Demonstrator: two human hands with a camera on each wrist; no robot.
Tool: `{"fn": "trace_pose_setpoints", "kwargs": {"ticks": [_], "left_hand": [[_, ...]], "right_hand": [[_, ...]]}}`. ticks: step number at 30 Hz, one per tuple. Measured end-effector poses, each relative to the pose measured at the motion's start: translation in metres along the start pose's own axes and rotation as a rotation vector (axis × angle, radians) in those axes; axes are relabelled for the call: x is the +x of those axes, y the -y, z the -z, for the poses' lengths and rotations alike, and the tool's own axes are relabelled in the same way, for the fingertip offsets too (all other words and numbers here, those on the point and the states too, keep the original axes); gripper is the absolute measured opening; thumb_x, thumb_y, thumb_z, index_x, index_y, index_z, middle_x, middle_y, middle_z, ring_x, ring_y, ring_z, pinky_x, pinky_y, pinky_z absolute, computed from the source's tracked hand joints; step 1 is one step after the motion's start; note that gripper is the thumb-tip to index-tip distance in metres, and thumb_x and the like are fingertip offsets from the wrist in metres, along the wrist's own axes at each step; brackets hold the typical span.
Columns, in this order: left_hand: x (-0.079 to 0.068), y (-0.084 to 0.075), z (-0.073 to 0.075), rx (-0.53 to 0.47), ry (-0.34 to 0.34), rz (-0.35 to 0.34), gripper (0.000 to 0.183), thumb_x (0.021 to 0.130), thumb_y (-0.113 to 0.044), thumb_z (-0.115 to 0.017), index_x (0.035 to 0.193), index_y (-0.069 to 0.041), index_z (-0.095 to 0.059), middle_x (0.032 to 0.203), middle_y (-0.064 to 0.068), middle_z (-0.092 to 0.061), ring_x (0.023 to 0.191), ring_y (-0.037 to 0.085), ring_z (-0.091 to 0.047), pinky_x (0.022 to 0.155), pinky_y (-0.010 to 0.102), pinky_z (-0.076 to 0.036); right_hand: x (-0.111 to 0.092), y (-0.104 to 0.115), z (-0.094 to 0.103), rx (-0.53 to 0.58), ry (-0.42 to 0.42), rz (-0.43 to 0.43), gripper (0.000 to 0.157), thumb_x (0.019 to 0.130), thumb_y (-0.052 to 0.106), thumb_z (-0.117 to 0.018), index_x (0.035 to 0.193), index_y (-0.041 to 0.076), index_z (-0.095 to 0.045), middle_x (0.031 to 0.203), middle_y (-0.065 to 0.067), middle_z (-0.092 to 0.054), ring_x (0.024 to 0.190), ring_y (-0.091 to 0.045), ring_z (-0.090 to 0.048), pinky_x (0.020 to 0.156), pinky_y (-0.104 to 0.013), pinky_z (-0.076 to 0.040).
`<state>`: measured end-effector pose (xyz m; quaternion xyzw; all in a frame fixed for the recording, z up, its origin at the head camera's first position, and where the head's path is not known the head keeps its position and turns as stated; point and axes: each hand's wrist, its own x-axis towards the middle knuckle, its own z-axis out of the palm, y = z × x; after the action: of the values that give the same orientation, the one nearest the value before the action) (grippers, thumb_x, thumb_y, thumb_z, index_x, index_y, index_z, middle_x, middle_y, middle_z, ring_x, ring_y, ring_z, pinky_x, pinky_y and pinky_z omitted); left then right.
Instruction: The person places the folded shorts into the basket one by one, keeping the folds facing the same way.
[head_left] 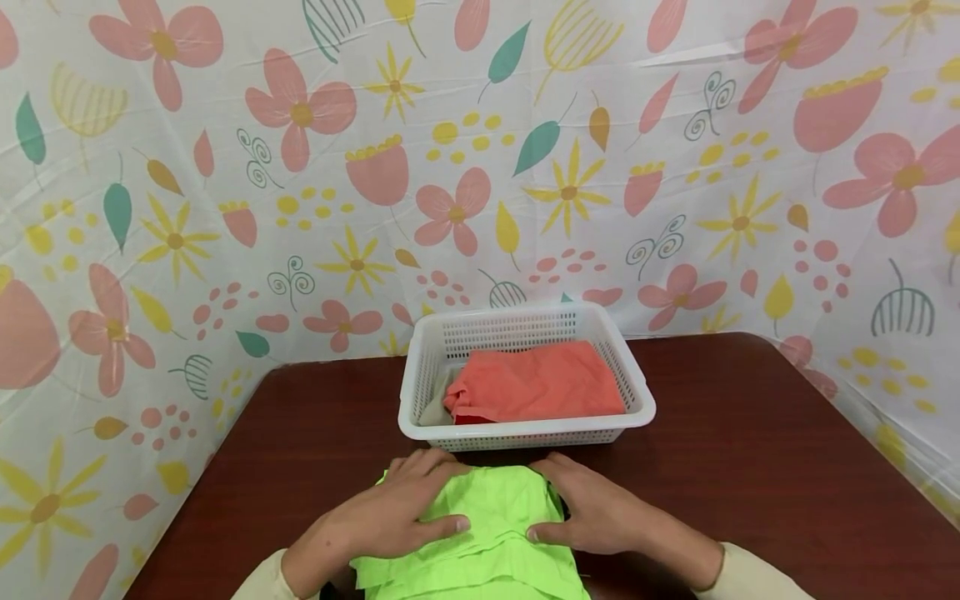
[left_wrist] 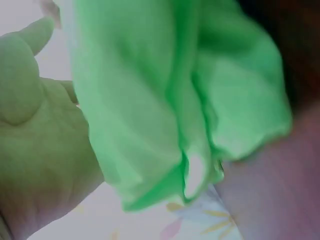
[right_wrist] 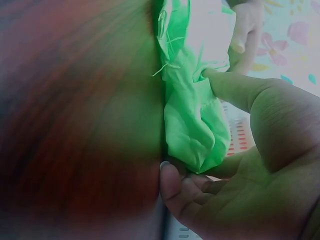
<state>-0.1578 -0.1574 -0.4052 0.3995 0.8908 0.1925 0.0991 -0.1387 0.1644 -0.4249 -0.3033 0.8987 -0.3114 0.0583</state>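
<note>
A folded lime-green cloth (head_left: 487, 533) lies in loose layers at the front of the table, between both hands. My left hand (head_left: 397, 508) grips its left side, thumb stretched over the top and fingers at the far left corner. From the left wrist view, the cloth (left_wrist: 150, 100) hangs in blurred folds beside the palm and hides most of the fingers. On the other side, my right hand (head_left: 600, 508) holds the right edge. The right wrist view has the thumb pressed on the cloth (right_wrist: 195, 120) and the fingers curled at its far end; a loose thread sticks out.
Just beyond the hands stands a white perforated plastic basket (head_left: 525, 433). Inside it lie a folded coral cloth (head_left: 540, 383), a bit of red fabric under that, and a pale piece at the left. The dark brown table (head_left: 750, 433) meets a flower-printed curtain (head_left: 480, 167) behind.
</note>
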Motion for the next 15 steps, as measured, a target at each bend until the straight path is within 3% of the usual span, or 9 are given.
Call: {"fn": "trace_pose_setpoints", "kwargs": {"ticks": [5,12,15], "left_hand": [[-0.007,0.013,0.006,-0.012,0.023,0.121,0.074,0.103,-0.068,-0.054,0.157,-0.018,-0.047,0.151,-0.002,-0.045,0.139,0.022,-0.041,0.102,0.058,-0.033],[-0.018,0.025,0.014,-0.091,0.05,0.274,0.085,0.097,-0.07,-0.061,0.16,-0.015,-0.043,0.151,0.013,-0.046,0.143,0.042,-0.042,0.107,0.08,-0.031],[-0.023,0.028,0.018,-0.121,0.041,0.327,0.088,0.096,-0.067,-0.067,0.16,-0.012,-0.043,0.151,0.017,-0.047,0.143,0.043,-0.043,0.107,0.076,-0.037]], "right_hand": [[0.0,0.0,0.0,0.01,0.001,0.013,0.065,0.091,0.047,-0.083,0.138,0.009,-0.061,0.121,0.006,-0.058,0.11,-0.009,-0.056,0.092,-0.033,-0.053],[0.0,-0.002,0.0,0.003,0.001,0.0,0.063,0.091,0.048,-0.083,0.138,0.011,-0.062,0.12,0.008,-0.058,0.11,-0.008,-0.055,0.093,-0.033,-0.053],[0.0,-0.003,0.0,-0.003,-0.004,0.009,0.063,0.09,0.047,-0.084,0.137,0.011,-0.062,0.119,0.008,-0.058,0.109,-0.008,-0.056,0.092,-0.033,-0.053]]}}
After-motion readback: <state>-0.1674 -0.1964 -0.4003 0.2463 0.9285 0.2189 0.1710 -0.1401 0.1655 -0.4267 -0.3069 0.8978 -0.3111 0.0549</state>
